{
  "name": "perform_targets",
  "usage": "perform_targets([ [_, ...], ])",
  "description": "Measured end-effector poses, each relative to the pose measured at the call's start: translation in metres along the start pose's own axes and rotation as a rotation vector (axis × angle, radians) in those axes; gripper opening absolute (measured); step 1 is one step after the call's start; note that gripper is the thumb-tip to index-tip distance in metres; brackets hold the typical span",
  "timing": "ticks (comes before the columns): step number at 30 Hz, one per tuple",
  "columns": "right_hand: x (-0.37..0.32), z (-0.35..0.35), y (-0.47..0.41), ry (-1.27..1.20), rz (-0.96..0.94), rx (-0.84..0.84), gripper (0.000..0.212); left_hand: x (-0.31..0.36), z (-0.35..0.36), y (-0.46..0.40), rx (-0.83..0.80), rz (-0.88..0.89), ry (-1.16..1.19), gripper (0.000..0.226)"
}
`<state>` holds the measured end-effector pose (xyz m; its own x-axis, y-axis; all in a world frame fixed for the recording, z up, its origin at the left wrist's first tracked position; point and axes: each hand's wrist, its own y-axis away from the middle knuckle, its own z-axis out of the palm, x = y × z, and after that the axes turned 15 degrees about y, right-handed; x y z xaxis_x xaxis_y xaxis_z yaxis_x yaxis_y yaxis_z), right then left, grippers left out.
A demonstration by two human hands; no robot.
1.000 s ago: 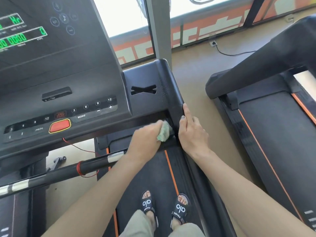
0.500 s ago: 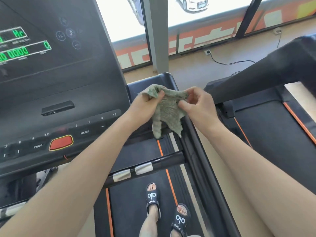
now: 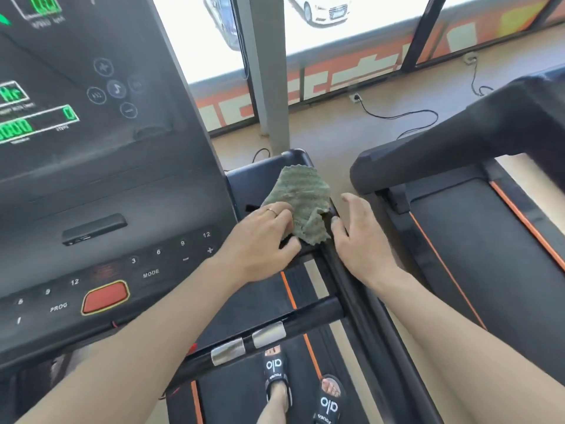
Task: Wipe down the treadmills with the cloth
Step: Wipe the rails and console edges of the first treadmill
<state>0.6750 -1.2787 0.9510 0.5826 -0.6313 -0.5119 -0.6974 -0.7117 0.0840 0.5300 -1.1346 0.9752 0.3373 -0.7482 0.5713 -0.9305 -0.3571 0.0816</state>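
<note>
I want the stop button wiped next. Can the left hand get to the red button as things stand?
Probably yes: the left hand rests on the cloth, and nothing lies between it and the red button.

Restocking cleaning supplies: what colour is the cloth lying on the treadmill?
Muted green, with a ribbed stripe texture; the cloth shows best in the head view.

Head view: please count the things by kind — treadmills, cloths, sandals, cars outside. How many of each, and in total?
Treadmills: 2 (near one, neighbour)
Cloths: 1 (green)
Sandals: 2
Cars outside: 2 (white, second, partly hidden)
Total: 7
</note>
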Motion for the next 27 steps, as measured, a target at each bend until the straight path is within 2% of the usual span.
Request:
perform_targets([
  [2,-0.004,0.005,-0.002,-0.086,0.189,-0.184,0.05,0.004,0.015,-0.01,0.075,-0.021,-0.007,0.046],
  [4,-0.006,0.013,-0.001,-0.146,0.319,-0.288,0.054,0.008,0.034,-0.023,-0.012,-0.005,-0.083,0.06],
  [6,-0.008,0.02,0.003,-0.072,0.347,-0.268,0.055,0.004,0.05,-0.034,-0.103,-0.029,-0.141,0.062],
  [10,-0.008,0.03,0.004,0.081,0.348,-0.161,0.055,-0.028,0.026,-0.071,-0.035,-0.218,-0.106,0.062],
  [13,-0.008,0.033,-0.002,0.142,0.338,-0.125,0.054,-0.043,0.011,-0.093,-0.042,-0.266,-0.124,0.062],
  [15,-0.008,0.034,-0.002,0.153,0.343,-0.123,0.053,-0.03,0.021,-0.086,-0.055,-0.217,-0.082,0.062],
  [19,-0.007,0.035,-0.002,0.158,0.357,-0.113,0.053,-0.016,0.042,-0.043,-0.176,0.161,-0.157,0.06],
  [21,-0.007,0.036,-0.002,0.158,0.354,-0.11,0.053,-0.026,0.028,-0.05,-0.187,0.184,-0.151,0.058],
  [27,-0.008,0.035,-0.005,0.161,0.346,-0.11,0.053,-0.042,0.006,-0.109,-0.004,-0.276,0.02,0.057],
])
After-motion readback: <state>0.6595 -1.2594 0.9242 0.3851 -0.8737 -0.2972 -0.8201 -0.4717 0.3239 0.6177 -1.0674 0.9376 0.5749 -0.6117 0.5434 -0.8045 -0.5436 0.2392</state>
